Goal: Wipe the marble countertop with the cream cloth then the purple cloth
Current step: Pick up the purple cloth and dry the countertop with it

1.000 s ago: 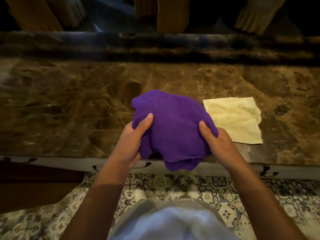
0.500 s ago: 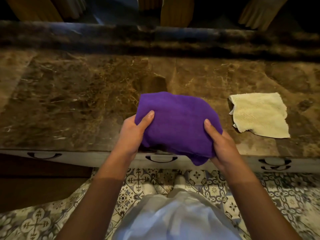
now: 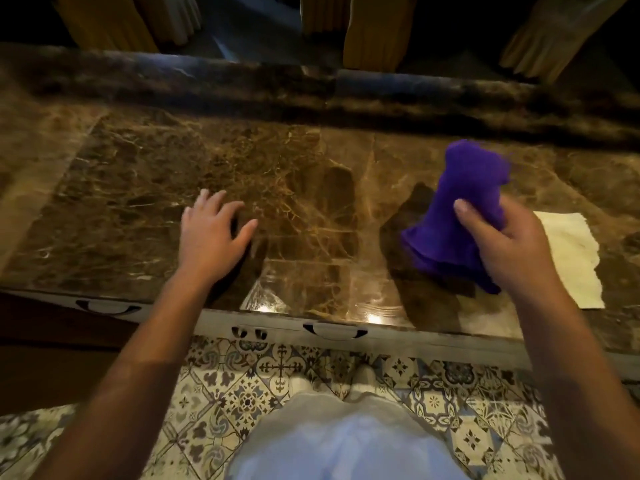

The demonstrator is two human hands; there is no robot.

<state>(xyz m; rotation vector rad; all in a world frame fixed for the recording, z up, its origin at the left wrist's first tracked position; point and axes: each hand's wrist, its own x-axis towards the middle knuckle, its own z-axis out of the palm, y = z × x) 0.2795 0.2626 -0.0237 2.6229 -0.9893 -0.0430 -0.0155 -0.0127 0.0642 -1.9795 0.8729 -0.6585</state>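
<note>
The purple cloth [image 3: 457, 216] is bunched up and held above the brown marble countertop [image 3: 294, 188], right of centre, with my right hand [image 3: 502, 247] shut on it. The cream cloth [image 3: 571, 258] lies flat on the counter at the right, partly hidden behind my right hand. My left hand [image 3: 211, 237] hovers low over the counter left of centre, fingers spread, holding nothing; whether it touches the marble is unclear.
A raised marble ledge [image 3: 311, 88] runs along the back of the counter, with yellow-brown curtains [image 3: 374, 32] beyond it. Drawer fronts with handles [image 3: 334, 330] sit under the counter's front edge. Patterned floor tiles [image 3: 270, 382] lie below.
My left hand let go of the purple cloth and moved left over the counter. My right hand carried the bunched cloth to the right and lifted it, near the cream cloth.
</note>
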